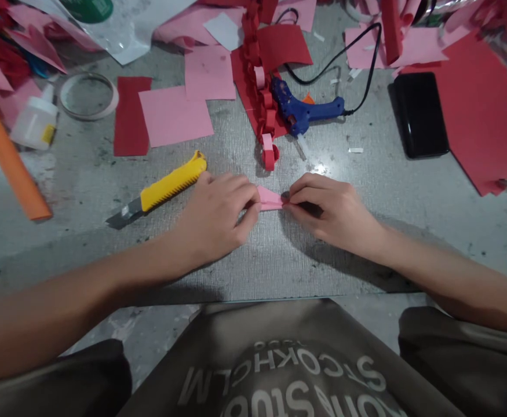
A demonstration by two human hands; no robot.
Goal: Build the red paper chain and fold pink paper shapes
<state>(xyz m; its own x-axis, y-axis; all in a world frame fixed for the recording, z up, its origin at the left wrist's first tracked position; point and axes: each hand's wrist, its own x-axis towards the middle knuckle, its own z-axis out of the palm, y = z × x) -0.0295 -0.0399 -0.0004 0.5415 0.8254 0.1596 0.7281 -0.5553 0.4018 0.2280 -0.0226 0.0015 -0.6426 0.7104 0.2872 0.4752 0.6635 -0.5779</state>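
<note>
A small folded piece of pink paper [271, 198] is stretched between both hands, low over the grey table [236, 278]. My left hand [222, 214] pinches its left end between thumb and fingers. The right end is pinched by my right hand [334, 211], whose fingertips partly cover it. Just above the paper hangs the lower end of a red and pink paper chain [268, 119]. A yellow cutter [172, 182] with its blade out lies beside my left hand, close to its knuckles.
A blue glue gun [309, 110] with a black cable lies beyond my right hand. Farther out are a black phone [422, 114], a tape roll [88, 97], a glue bottle [36, 121], an orange strip [7, 145] and pink paper [177, 116]. Red sheets [488, 110] lie at right.
</note>
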